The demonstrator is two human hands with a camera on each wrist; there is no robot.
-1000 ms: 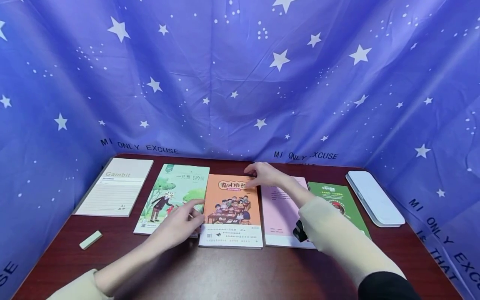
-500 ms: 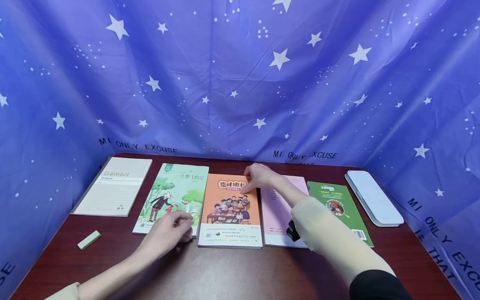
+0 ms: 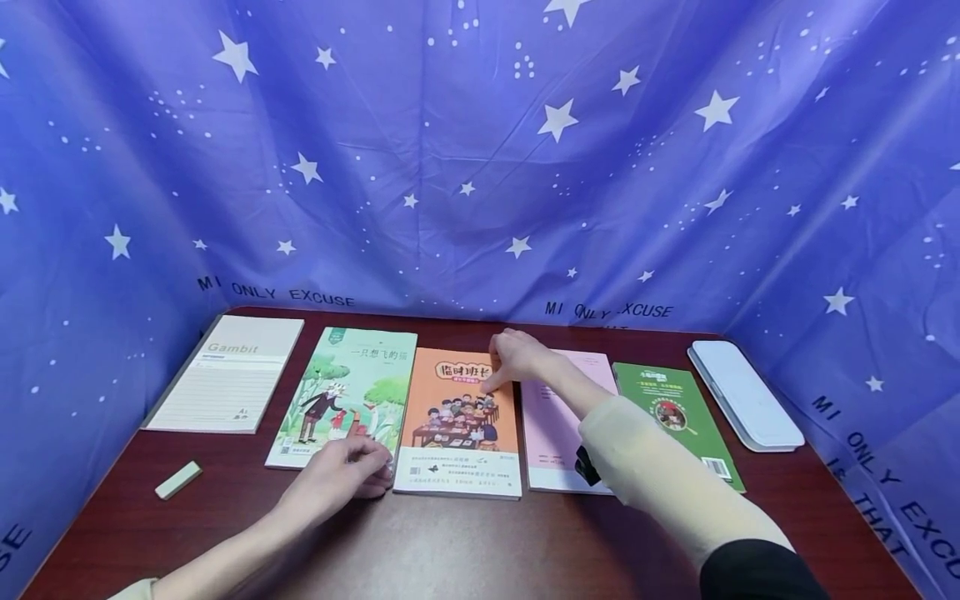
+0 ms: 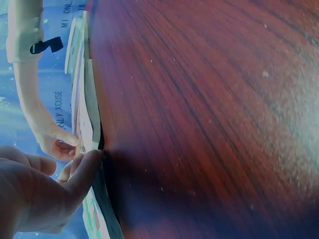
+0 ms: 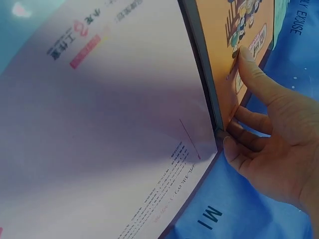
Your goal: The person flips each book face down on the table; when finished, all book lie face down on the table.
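Note:
My right hand (image 3: 521, 358) is at the upper right corner of the orange book (image 3: 457, 417). The right wrist view shows its thumb on the cover and its other fingers bent at the book's edge. My left hand (image 3: 341, 475) lies at the lower right corner of the light-green book (image 3: 352, 367), beside the orange book's lower left corner. In the left wrist view its thumb (image 4: 87, 174) touches the book edges near the gap, with its other fingers loosely bent. To the right lies a pink book (image 3: 562, 425), partly under my right forearm.
A dark green book (image 3: 671, 417) and a white case (image 3: 746, 392) lie at the right. A lined notebook (image 3: 225, 375) lies far left, with a pale eraser-like block (image 3: 178, 480) in front. A blue star-patterned curtain (image 3: 420, 167) surrounds the wooden table (image 3: 450, 550).
My left hand has drawn back from the orange book's left side to the light-green book's lower corner. The orange book has shifted slightly left, with my right hand still at its upper corner.

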